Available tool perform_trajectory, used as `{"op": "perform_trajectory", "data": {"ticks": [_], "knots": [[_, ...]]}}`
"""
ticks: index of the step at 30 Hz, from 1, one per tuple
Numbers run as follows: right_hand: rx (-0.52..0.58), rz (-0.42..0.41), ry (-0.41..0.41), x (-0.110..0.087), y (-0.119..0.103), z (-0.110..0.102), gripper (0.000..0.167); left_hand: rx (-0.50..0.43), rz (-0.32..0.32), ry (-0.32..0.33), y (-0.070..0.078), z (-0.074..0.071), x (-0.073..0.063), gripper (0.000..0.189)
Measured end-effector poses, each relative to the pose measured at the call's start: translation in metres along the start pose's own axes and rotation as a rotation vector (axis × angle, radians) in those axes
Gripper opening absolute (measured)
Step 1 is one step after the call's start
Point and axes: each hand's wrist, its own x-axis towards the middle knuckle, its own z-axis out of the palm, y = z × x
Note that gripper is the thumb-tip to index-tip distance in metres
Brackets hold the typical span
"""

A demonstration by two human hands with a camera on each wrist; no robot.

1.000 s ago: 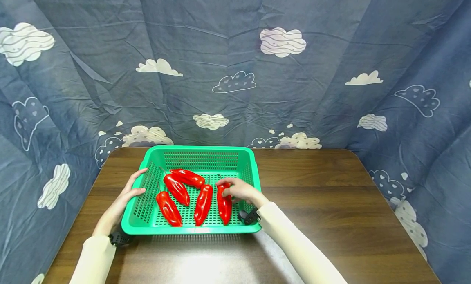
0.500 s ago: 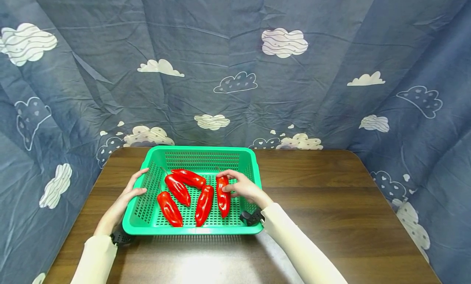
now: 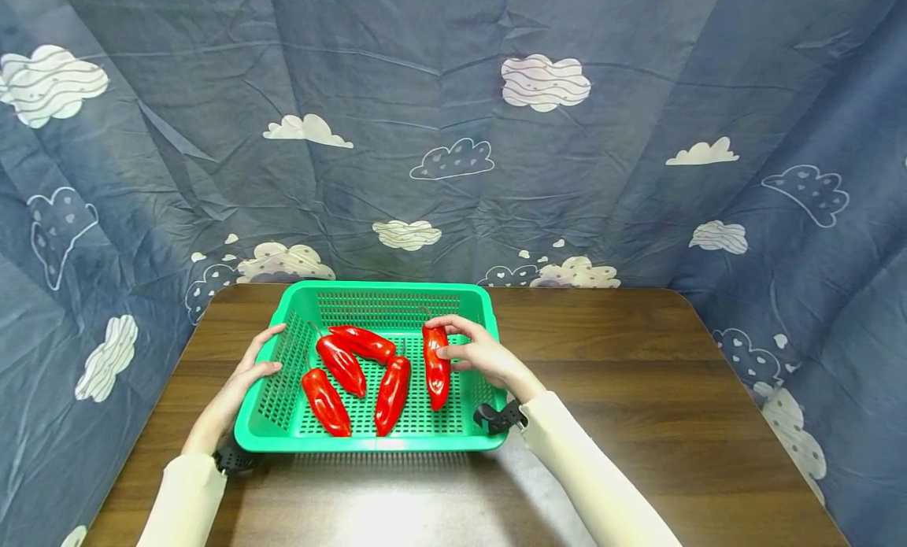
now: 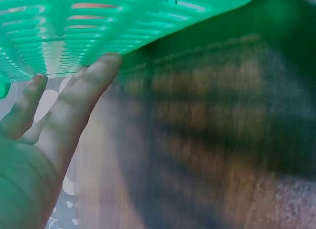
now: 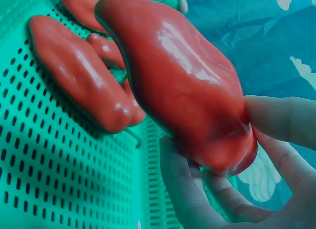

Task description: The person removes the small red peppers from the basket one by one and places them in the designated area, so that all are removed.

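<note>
My right hand (image 3: 489,356) pinches a long red pepper (image 3: 435,370) near its stem end, over the right part of a green plastic basket (image 3: 248,421). In the right wrist view the thumb presses one side of this pepper (image 5: 182,86) and fingers curl round the other; it hangs above the slotted basket floor. My left hand (image 3: 241,382) rests at the basket's left side with fingers extended. The left wrist view has those straight fingers (image 4: 74,110) against the outer slotted wall. Several more glossy red peppers, one (image 3: 392,395) in the middle, lie in the basket.
The basket stands on a brown wooden table (image 3: 602,374), which extends to the right of it. A dark blue curtain (image 3: 453,83) with white clouds hangs behind and at both sides. Black cameras, one (image 3: 496,417) on the right wrist, are strapped on below the cream sleeves.
My right hand has lifted the rightmost pepper from the basket floor and moved it slightly up and to the right. The left hand has stayed in place; the other peppers lie as before.
</note>
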Motion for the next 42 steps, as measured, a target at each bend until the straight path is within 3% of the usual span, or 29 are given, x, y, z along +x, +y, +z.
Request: {"op": "perform_trajectory", "data": {"ticks": [4, 23, 36, 42], "knots": [[-0.013, -0.024, -0.007, -0.005, -0.004, -0.004, 0.044, 0.003, -0.028, 0.003, 0.001, 0.000, -0.001, 0.061], [-0.050, -0.071, 0.089, -0.032, -0.015, -0.038, 0.047, 0.005, -0.002, 0.025, 0.001, 0.003, -0.001, 0.063], [0.019, -0.130, 0.123, -0.048, -0.007, -0.065, 0.049, 0.031, 0.015, 0.037, 0.001, 0.003, -0.001, 0.063], [0.010, -0.120, 0.153, -0.054, -0.003, -0.075, 0.048, 0.035, 0.031, 0.043, 0.000, 0.003, 0.001, 0.064]]}}
